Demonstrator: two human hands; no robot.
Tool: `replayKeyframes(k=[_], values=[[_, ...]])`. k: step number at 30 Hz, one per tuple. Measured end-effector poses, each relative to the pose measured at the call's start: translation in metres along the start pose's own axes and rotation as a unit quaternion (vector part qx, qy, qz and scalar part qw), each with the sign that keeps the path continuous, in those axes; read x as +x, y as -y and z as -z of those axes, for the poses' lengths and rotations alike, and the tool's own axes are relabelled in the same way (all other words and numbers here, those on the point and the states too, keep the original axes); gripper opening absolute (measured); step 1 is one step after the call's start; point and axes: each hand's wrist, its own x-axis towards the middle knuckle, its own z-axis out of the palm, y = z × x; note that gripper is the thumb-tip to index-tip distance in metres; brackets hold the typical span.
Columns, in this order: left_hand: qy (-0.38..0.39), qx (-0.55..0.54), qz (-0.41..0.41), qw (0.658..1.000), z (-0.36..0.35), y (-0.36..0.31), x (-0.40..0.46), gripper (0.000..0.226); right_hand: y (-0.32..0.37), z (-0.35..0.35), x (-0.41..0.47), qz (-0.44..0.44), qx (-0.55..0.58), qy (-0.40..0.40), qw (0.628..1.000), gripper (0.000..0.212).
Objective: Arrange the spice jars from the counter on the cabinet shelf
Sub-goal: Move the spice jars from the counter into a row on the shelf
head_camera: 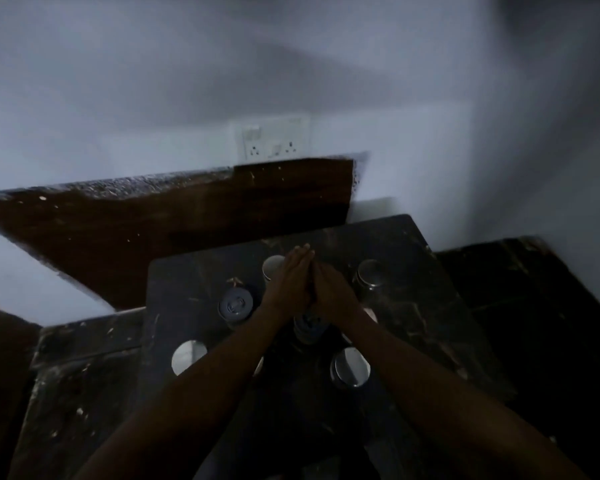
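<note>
Over the dark marble counter (pixel 430 306), two bare forearms meet at mid-slab, left hand (pixel 288 282) and right hand (pixel 333 289) pressed palm to palm, fingers straight and together, holding nothing. Dim light and motion blur soften every outline.

Hidden or unclear: one jar (pixel 307 329) sits directly beneath the wrists, only a dark bluish sliver showing; a pale lid edge (pixel 258 367) peeks from under the left forearm; a far jar (pixel 272 266) is half covered by the left hand. Contents and labels cannot be made out.

Plainly seen jars, all standing on the counter and well apart: a dark-lidded jar (pixel 235 304) left of the hands, with a moulded pattern on its round cap; a steel-lidded jar (pixel 369 273) toward the far right corner; another steel lid (pixel 350 368) near the right forearm; a bright round lid (pixel 189 356) toward the near left edge.

Surroundings: a brown wooden panel (pixel 187 216) lies behind the counter's far edge, its top speckled white. A white socket plate (pixel 274 142) sits on the pale wall (pixel 118 81) above. A lower dark surface (pixel 534 323) flanks the right edge.
</note>
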Motion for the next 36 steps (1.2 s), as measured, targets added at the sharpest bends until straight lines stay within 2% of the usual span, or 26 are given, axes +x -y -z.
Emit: replayKeyframes(k=[3,6,11,17,18,21,24,26,30,36], values=[[0.076,0.039,0.04,0.996,-0.034,-0.003,-0.006,0.078,-0.016,-0.022,-0.019,-0.02,-0.005,0.033,0.999,0.079],[0.113,0.022,0.081,0.99,-0.054,-0.006,-0.021,0.08,-0.024,-0.049,-0.036,-0.051,-0.059,0.059,0.995,0.09],[0.13,-0.067,0.129,0.981,-0.069,-0.009,-0.037,0.076,-0.027,-0.063,-0.044,-0.072,-0.08,0.081,0.991,0.088],[0.122,-0.176,0.168,0.962,-0.065,-0.015,-0.037,0.081,-0.032,-0.058,-0.044,-0.103,0.013,0.069,0.992,0.09],[0.09,-0.193,0.182,0.96,-0.042,-0.011,-0.044,0.079,-0.015,-0.044,-0.035,-0.077,0.011,0.064,0.995,0.093],[0.073,-0.279,0.199,0.937,-0.027,-0.002,-0.04,0.073,-0.017,-0.025,-0.021,-0.093,0.095,0.066,0.989,0.098],[0.081,-0.327,0.204,0.919,-0.018,0.004,-0.046,0.063,-0.021,-0.012,-0.011,-0.104,0.167,0.074,0.978,0.091],[0.074,-0.365,0.19,0.909,-0.01,0.005,-0.047,0.064,-0.02,0.003,-0.003,-0.092,0.209,0.075,0.971,0.088],[0.037,-0.393,0.17,0.903,0.007,0.003,-0.046,0.069,-0.011,0.039,0.013,-0.033,0.206,0.044,0.977,0.083],[-0.102,-0.426,0.119,0.891,0.06,-0.017,-0.026,0.08,0.035,0.123,0.042,0.063,0.172,0.015,0.983,0.092]])
